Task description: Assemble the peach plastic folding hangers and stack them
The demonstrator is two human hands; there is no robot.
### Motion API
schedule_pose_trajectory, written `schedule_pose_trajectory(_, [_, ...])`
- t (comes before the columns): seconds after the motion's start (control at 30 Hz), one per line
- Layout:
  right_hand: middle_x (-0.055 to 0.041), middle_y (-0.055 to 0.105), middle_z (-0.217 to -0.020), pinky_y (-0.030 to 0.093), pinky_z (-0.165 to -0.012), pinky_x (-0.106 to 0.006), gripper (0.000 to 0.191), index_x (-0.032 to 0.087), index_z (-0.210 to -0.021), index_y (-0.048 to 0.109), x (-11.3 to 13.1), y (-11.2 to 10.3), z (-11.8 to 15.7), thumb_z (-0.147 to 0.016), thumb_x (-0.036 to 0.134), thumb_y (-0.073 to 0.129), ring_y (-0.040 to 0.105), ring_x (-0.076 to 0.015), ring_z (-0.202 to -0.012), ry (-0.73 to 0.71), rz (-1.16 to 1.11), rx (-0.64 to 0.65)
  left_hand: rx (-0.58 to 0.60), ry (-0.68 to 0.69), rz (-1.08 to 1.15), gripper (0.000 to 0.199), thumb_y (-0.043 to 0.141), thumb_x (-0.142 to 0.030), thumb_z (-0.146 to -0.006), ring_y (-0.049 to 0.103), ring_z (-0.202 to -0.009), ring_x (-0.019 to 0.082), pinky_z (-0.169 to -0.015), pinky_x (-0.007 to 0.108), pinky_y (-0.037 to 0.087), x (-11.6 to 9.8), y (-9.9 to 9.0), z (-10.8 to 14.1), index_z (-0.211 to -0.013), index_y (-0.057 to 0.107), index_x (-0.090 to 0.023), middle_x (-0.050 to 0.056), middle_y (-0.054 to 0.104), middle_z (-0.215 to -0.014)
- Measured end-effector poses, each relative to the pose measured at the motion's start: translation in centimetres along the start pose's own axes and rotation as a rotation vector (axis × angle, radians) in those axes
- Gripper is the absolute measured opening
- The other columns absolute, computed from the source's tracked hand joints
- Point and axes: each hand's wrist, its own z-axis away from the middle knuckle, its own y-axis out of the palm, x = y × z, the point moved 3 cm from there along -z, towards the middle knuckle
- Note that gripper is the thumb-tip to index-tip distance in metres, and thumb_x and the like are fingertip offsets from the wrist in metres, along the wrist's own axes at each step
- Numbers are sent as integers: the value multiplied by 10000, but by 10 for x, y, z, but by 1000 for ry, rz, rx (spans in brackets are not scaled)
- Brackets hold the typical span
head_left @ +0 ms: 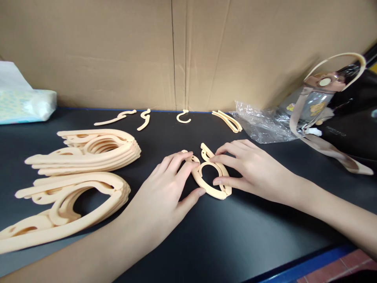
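Note:
A cream plastic folding hanger [212,190] lies on the black table between my hands, its arms folded in and its hook forming a ring in the middle. My left hand [173,184] grips its left arm, thumb near the lower edge and fingers over the upper part. On the other side, my right hand [243,167] pinches the right arm between thumb and fingers. Two stacks of folded hangers sit to the left, the farther stack [129,151] and the nearer stack [108,212].
Along the back lie loose parts: a long curved piece [110,120], a short curved piece [143,124], a hook [184,120] and slim arms [228,120]. A clear plastic bag [262,127] and a strapped bottle [315,100] stand right. A tissue pack [41,105] is far left.

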Motion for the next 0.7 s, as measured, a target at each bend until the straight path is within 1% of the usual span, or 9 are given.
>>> schedule_pose_trajectory(0.13, [-103,650,-1051,428,-918,-422,347,160,-1108,655,3,0,0,-951,451,549,582,-242,-975,-43,39,-4,12,25,-16,309,549,-366,-947,484,-1251,296,-993,512,468,-2,-3,-1,-1214,556,-210,109,555,-1314])
schedule_pose_trajectory(0.3, [-110,657,-1038,435,-905,-400,290,143,-1087,665,1,1,-1,-1005,337,466,594,-231,-977,-55,-1,-13,33,52,6,236,481,-267,-967,472,-1250,270,-998,471,450,-1,-4,-1,-1190,547,-224,80,561,-1291])
schedule_pose_trajectory(0.43, [-105,655,-1049,441,-904,-403,265,158,-1095,667,-1,1,-1,-970,352,537,601,-230,-973,-57,-81,-7,10,109,-32,165,524,-280,-973,465,-1265,273,-1038,491,404,2,-5,-2,-1127,576,-250,45,611,-1215])
schedule_pose_trajectory(0.5, [-107,654,-1058,445,-891,-402,257,155,-1099,664,0,1,-1,-949,342,571,602,-233,-969,-59,-113,-3,-12,130,-51,151,571,-323,-955,480,-1251,285,-1042,508,396,2,-6,-3,-1076,593,-236,43,637,-1155])
schedule_pose_trajectory(0.57, [-107,650,-1077,449,-883,-397,244,157,-1123,653,1,1,-1,-943,301,573,602,-229,-969,-63,-145,3,-28,127,-60,247,615,-384,-924,503,-1224,305,-1018,517,419,2,-7,-4,-1092,589,-206,70,641,-1153])
schedule_pose_trajectory(0.63, [-100,645,-1110,452,-884,-389,237,169,-1153,635,3,1,-1,-945,251,556,600,-218,-974,-76,-187,13,-32,108,-61,417,647,-456,-887,504,-1233,330,-1002,531,436,1,-8,-3,-1182,555,-175,114,616,-1236])
schedule_pose_trajectory(0.7, [-98,637,-1148,455,-889,-382,232,177,-1163,614,6,3,-1,-948,204,531,595,-208,-988,-98,-232,23,-17,103,-64,612,667,-537,-844,464,-1294,357,-1030,554,414,0,-7,-3,-1282,493,-147,156,565,-1340])
